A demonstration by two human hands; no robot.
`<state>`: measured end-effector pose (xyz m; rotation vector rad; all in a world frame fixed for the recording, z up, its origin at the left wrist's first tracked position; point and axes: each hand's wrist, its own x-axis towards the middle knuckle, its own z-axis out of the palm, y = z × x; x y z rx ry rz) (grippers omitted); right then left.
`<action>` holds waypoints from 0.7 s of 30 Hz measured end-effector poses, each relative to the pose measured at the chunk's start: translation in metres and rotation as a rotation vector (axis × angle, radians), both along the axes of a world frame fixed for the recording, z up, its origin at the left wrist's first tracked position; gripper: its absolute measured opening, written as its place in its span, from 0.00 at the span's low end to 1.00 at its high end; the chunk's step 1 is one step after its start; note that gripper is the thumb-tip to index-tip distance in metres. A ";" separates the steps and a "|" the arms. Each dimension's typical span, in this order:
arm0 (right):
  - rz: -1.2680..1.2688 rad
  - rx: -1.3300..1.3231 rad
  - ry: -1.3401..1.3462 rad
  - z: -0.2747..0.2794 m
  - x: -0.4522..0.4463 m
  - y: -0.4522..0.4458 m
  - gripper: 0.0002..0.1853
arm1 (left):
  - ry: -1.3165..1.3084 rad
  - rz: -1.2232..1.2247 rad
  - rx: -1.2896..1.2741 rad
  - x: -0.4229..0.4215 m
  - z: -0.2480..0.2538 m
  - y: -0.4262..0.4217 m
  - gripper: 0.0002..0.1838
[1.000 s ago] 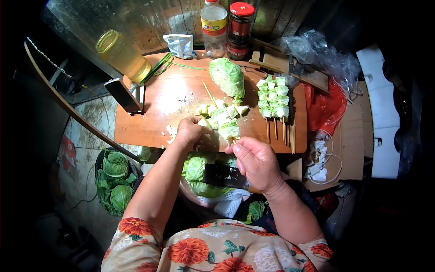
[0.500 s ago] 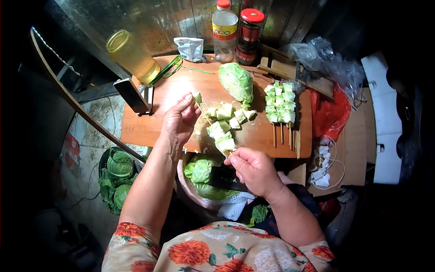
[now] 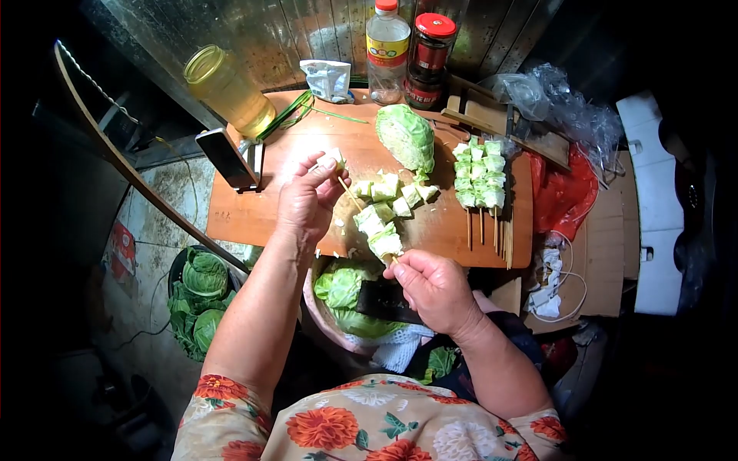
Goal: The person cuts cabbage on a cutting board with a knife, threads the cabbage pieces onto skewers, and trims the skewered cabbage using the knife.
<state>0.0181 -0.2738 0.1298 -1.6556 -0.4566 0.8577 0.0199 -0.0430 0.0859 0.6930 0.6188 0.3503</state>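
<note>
My right hand grips the lower end of a bamboo skewer, which slants up to the left. Pale green cabbage chunks are threaded on it just above my right fingers. At the skewer's upper tip, my left hand pinches a single cabbage piece between thumb and fingers. Loose cut cabbage pieces lie on the wooden board behind the skewer. Farther back rests a partly cut cabbage head. Filled cabbage skewers lie side by side at the right.
Bare skewers stick out over the board's front right edge. At the back stand a plastic bottle, red-lidded jars and a jar of yellowish liquid. A phone leans at left. Below are a cabbage tub and a black blade-like object.
My left fingers have shifted slightly, and the cabbage piece at the skewer's tip now shows more of its side. My right hand keeps its grip. The whole view has shifted a little.
</note>
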 end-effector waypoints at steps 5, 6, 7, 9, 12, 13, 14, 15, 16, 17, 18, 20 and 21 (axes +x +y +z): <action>-0.042 -0.004 -0.022 0.000 -0.004 0.003 0.11 | -0.038 0.029 0.238 0.001 0.000 -0.007 0.16; -0.042 -0.004 -0.021 -0.001 -0.005 0.003 0.11 | -0.053 0.029 0.326 0.001 -0.001 -0.008 0.16; -0.047 0.007 -0.030 -0.003 -0.006 0.004 0.11 | -0.053 0.029 0.326 0.001 0.000 -0.010 0.16; -0.052 0.018 -0.037 -0.004 -0.006 0.003 0.11 | -0.072 -0.003 0.335 0.000 0.005 -0.012 0.16; -0.054 0.021 -0.031 -0.002 -0.005 0.001 0.11 | -0.147 -0.049 0.317 0.000 0.009 -0.012 0.14; -0.049 0.034 -0.004 -0.002 -0.005 0.000 0.11 | -0.146 -0.049 0.317 0.001 0.008 -0.010 0.14; -0.044 0.046 0.023 -0.002 -0.004 -0.001 0.11 | -0.157 -0.040 0.248 0.001 0.006 -0.008 0.13; -0.044 0.046 0.024 -0.001 -0.004 -0.001 0.11 | -0.167 -0.031 0.179 0.002 0.005 -0.007 0.12; -0.048 0.038 0.045 0.000 -0.004 -0.002 0.11 | -0.166 -0.031 0.179 0.002 0.004 -0.007 0.12; -0.051 0.030 0.067 0.001 -0.003 -0.002 0.10 | -0.137 -0.025 0.205 0.002 0.002 -0.008 0.10; -0.052 0.030 0.067 0.003 -0.003 -0.003 0.10 | -0.108 -0.019 0.232 0.002 0.002 -0.009 0.09; -0.057 -0.051 0.046 0.007 -0.001 -0.004 0.10 | -0.081 -0.036 0.237 0.000 0.008 -0.013 0.09; -0.057 -0.052 0.047 0.010 0.000 -0.005 0.10 | -0.054 -0.051 0.243 0.000 0.010 -0.014 0.09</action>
